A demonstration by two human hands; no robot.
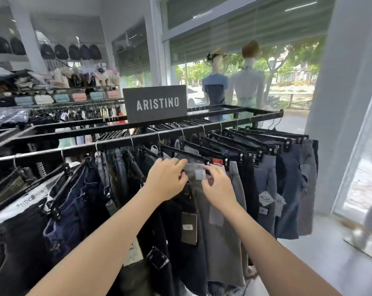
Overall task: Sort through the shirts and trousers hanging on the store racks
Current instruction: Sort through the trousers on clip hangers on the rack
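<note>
A black metal rack (pixel 121 139) carries a row of denim trousers and shorts on black clip hangers. Grey denim shorts (pixel 219 238) hang in the middle of the row. My left hand (pixel 167 181) grips their waistband at its left end, fingers curled over the top edge. My right hand (pixel 218 185) pinches a small grey label (pixel 200 174) at the waistband. Dark trousers (pixel 176 231) with a brown swing tag (pixel 188 228) hang just left of the grey pair.
An ARISTINO sign (pixel 156 103) stands on the rack top. More jeans (pixel 69 210) fill the left side and blue-grey shorts (pixel 287 189) the right. Behind are shelves of bags (pixel 69 52), two mannequins (pixel 216 86) at the window, and a white pillar (pixel 340 103) on the right.
</note>
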